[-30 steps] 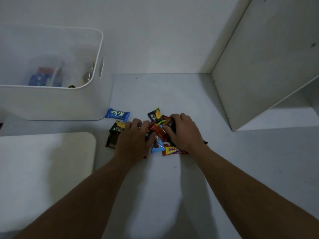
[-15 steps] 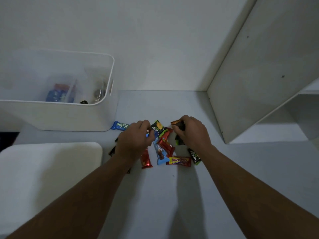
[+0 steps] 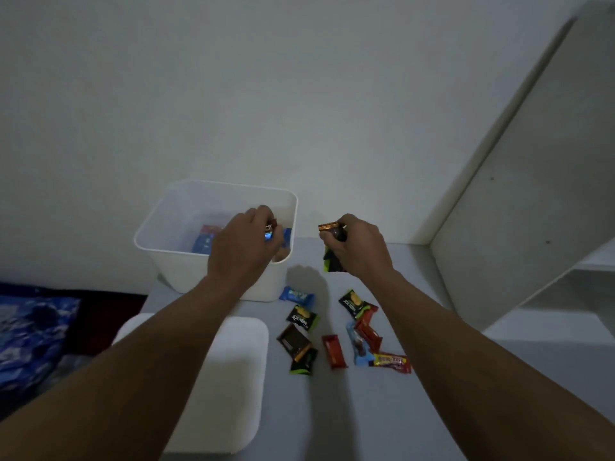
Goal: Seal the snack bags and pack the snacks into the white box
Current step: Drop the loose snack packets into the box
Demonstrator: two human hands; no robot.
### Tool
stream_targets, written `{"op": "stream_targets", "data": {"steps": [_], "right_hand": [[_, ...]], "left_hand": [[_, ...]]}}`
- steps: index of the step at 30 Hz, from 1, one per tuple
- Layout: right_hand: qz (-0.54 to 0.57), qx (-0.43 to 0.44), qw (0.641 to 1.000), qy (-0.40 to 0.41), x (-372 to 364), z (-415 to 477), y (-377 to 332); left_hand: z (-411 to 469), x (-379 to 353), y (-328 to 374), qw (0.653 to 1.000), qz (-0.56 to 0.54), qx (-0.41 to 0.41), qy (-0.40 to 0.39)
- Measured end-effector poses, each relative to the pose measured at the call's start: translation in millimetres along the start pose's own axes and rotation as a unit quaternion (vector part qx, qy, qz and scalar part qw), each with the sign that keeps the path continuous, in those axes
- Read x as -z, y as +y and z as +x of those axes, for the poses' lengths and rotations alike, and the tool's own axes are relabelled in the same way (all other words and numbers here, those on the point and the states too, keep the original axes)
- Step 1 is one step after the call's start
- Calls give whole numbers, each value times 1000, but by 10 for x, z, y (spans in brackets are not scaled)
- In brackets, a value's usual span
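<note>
The white box (image 3: 176, 271) stands at the back left of the grey surface, with blue and red packets (image 3: 205, 239) inside. My left hand (image 3: 241, 244) hovers over the box's right side and grips small snack packets (image 3: 271, 231). My right hand (image 3: 357, 247) is raised just right of the box and holds a brown packet and a black-and-green packet (image 3: 331, 261). Several loose snack packets lie on the surface below: a blue one (image 3: 297, 293), black-and-green ones (image 3: 302, 317), a brown one (image 3: 294, 341), red ones (image 3: 333, 351) and a yellow-purple one (image 3: 392, 362).
A white lid (image 3: 229, 384) lies flat at the front left, under my left forearm. A white shelf unit (image 3: 519, 207) rises on the right. Blue fabric (image 3: 30, 331) lies off the surface's left edge. A plain wall stands behind.
Both hands rose from the snack pile with packets in them. The left hand moved left over the box; the right hand lifted beside it. The camera tilted upward.
</note>
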State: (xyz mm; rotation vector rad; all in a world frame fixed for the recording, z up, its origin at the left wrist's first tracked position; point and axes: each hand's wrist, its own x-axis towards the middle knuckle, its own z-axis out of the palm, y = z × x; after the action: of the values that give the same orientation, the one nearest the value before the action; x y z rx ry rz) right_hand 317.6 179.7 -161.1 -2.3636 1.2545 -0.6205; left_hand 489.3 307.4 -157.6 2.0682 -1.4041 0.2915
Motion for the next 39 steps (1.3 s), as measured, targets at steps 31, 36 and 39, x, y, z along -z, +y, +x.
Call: {"op": "stream_targets", "data": {"steps": [31, 36, 39], "right_hand": [[-51, -89, 984, -144, -1058, 570, -653], [-6, -91, 981, -172, -982, 537, -624], [-4, -84, 979, -185, -967, 527, -596]], "left_hand": [[467, -392, -1096, 992, -51, 0, -117], [398, -529, -1069, 986, -16, -26, -162], [354, -543, -1044, 985, -35, -22, -168]]}}
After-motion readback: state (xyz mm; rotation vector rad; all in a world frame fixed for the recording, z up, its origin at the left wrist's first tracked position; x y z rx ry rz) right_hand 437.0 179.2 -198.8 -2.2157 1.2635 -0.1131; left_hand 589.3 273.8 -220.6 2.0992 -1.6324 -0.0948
